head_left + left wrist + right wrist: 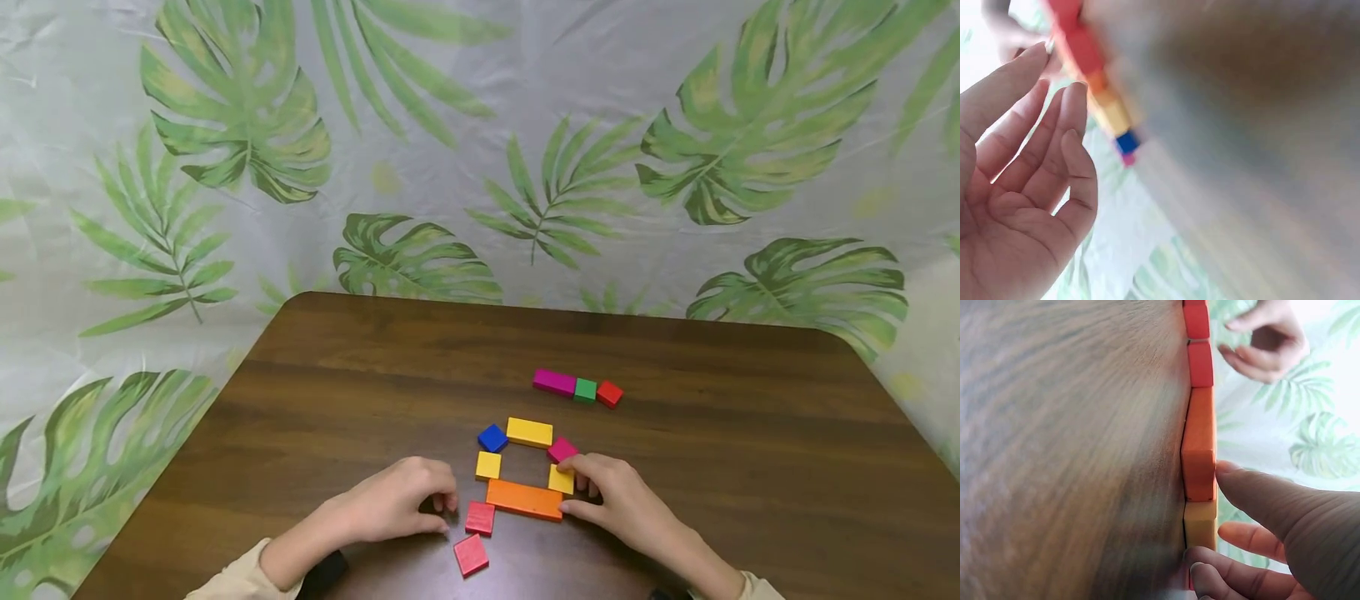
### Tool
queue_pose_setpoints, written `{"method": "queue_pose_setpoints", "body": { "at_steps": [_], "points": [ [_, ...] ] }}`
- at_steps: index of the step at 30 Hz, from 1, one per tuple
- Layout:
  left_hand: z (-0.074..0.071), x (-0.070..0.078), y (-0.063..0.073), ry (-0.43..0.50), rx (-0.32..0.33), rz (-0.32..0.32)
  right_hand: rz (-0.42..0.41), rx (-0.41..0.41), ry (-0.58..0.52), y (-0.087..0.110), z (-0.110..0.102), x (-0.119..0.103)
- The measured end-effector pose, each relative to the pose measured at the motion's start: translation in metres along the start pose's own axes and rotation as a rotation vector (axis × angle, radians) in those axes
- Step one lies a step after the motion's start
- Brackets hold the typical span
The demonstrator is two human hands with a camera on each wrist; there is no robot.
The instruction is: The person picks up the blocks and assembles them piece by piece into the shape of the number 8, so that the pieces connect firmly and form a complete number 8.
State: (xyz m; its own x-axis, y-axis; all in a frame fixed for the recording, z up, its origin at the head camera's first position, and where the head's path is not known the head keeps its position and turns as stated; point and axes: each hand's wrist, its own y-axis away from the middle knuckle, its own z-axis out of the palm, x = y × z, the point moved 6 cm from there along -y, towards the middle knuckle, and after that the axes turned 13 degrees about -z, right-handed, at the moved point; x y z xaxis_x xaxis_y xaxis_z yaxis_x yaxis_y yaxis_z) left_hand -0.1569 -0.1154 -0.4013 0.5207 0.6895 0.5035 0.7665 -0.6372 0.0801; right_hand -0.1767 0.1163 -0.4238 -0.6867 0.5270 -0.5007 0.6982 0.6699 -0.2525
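My left hand [408, 502] hovers over the table with its fingers loosely bent and nothing between them. Just right of it lie two red square blocks, an upper one [480, 518] and a lower one [471, 556]. My right hand [626, 504] reaches in from the right. Its thumb touches the right end of the long orange block [523, 498], while a fingertip rests at the right yellow square block [558, 480], close to the magenta block [562, 450]. A ring continues with a yellow bar [529, 432], a blue block [492, 438] and a left yellow square [488, 466].
Farther back on the brown table [360, 367], a purple bar [555, 382], a green block [585, 390] and a red block [611, 394] form a row. A leaf-patterned cloth [420, 167] hangs behind the table.
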Motion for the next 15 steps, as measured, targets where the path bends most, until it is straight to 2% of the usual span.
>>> {"method": "queue_pose_setpoints", "body": {
  "at_steps": [3, 7, 15],
  "points": [
    [-0.012, -0.003, -0.011, 0.001, 0.062, -0.006, -0.003, 0.003, 0.009, 0.0, -0.002, 0.0],
    [-0.02, -0.003, -0.029, 0.02, 0.1, -0.021, 0.009, -0.004, 0.012, 0.0, -0.003, 0.001],
    [-0.016, -0.002, -0.054, 0.005, 0.113, -0.066, 0.0, -0.001, -0.002, 0.0, 0.0, 0.001]
  ]
}}
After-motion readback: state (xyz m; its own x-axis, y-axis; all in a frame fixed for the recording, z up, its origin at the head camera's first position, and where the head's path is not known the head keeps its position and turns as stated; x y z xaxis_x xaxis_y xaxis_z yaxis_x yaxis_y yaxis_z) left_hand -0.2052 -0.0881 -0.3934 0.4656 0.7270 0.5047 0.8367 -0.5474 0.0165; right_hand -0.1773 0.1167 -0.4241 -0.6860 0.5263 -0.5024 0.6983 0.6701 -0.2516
